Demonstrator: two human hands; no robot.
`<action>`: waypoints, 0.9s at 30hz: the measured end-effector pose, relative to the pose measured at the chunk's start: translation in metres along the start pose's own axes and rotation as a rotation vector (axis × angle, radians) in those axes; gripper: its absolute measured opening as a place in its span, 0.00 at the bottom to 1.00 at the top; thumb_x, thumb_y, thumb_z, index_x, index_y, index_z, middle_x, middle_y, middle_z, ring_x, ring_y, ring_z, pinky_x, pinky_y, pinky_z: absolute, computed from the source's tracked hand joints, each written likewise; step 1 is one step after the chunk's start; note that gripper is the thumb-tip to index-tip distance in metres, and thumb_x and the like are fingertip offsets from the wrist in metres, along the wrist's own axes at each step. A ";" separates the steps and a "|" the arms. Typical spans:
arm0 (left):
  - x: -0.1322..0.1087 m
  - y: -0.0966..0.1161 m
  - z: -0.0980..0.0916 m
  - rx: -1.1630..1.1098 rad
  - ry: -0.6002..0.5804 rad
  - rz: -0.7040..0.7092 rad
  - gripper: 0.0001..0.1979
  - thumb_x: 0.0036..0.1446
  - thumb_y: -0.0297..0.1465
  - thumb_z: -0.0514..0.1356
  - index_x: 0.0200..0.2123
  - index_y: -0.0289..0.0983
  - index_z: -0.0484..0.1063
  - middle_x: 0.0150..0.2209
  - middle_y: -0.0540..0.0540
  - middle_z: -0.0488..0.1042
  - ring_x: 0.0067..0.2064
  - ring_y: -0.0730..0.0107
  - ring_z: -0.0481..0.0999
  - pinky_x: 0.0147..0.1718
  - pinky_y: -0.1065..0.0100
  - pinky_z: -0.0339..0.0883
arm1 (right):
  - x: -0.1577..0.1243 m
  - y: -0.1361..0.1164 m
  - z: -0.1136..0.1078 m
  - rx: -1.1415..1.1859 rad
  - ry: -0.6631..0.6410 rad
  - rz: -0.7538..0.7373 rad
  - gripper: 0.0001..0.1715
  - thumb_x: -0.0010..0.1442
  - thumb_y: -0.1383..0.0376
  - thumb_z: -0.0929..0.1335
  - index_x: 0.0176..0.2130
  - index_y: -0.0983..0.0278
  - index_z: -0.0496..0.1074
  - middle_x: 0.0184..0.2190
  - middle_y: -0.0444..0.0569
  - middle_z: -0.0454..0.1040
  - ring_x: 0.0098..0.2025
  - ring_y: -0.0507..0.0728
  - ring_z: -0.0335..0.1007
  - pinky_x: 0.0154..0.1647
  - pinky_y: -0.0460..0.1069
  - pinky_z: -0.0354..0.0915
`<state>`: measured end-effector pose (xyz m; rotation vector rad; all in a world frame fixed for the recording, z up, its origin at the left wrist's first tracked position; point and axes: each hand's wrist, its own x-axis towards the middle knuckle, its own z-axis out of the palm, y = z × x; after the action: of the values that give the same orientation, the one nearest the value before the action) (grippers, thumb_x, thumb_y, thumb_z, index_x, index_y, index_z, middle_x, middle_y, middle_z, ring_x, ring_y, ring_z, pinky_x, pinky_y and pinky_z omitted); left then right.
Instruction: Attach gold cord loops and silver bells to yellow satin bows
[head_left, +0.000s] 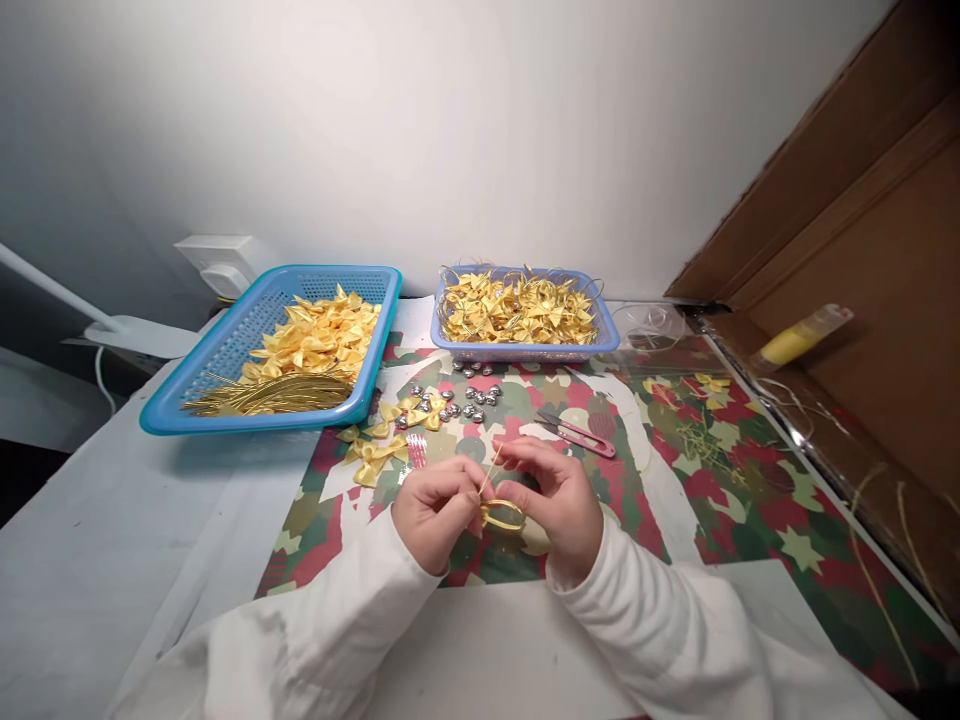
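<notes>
Between my two hands is a gold cord (504,527) bent into a small loop, with a thin end sticking up from it. My left hand (435,515) pinches the cord at the left end of the loop; what else lies under those fingers is hidden. My right hand (562,505) is bent around the other side, its fingertips at the upright cord end and its thumb close to the loop. Beyond the hands lie several silver bells (478,398) and loose yellow ribbon bows (371,460). Pink-handled thread snips (577,435) rest behind my right hand.
A blue basket (386,350) at left holds yellow bows and a bundle of gold cords (277,395). A smaller basket (525,352) by the wall holds bows with cord loops. Cord scraps (705,450) lie at right. A yellow tube (802,338) stands near the cardboard (862,220).
</notes>
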<state>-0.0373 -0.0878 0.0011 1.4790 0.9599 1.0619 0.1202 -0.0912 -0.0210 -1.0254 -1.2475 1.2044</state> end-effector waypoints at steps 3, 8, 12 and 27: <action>0.001 0.004 0.003 -0.016 -0.017 0.018 0.18 0.50 0.30 0.56 0.10 0.38 0.69 0.19 0.46 0.70 0.23 0.70 0.69 0.24 0.69 0.64 | 0.001 -0.001 0.001 0.242 -0.108 0.152 0.12 0.44 0.60 0.76 0.31 0.61 0.78 0.28 0.46 0.74 0.28 0.52 0.69 0.30 0.48 0.67; 0.001 0.006 0.003 0.051 -0.065 0.065 0.18 0.53 0.32 0.56 0.13 0.38 0.72 0.18 0.46 0.70 0.23 0.69 0.69 0.26 0.69 0.64 | 0.001 -0.004 0.003 0.309 -0.097 0.153 0.10 0.44 0.59 0.76 0.23 0.62 0.76 0.27 0.44 0.71 0.28 0.51 0.68 0.30 0.46 0.66; -0.001 0.001 0.003 0.114 -0.092 0.075 0.16 0.55 0.34 0.56 0.18 0.37 0.73 0.21 0.45 0.72 0.25 0.69 0.70 0.27 0.69 0.63 | 0.003 -0.006 -0.001 0.147 -0.099 0.104 0.13 0.47 0.56 0.74 0.23 0.63 0.74 0.27 0.46 0.71 0.30 0.52 0.67 0.31 0.48 0.66; 0.006 0.002 0.004 0.319 0.053 0.047 0.09 0.50 0.30 0.61 0.19 0.37 0.73 0.27 0.43 0.77 0.28 0.67 0.72 0.25 0.70 0.63 | 0.005 -0.032 -0.019 -0.419 -0.134 -0.288 0.05 0.52 0.70 0.69 0.25 0.62 0.72 0.30 0.48 0.73 0.36 0.56 0.69 0.41 0.54 0.65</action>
<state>-0.0321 -0.0832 0.0032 1.7456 1.1785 1.0195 0.1417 -0.0889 0.0100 -1.0275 -1.7368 0.8155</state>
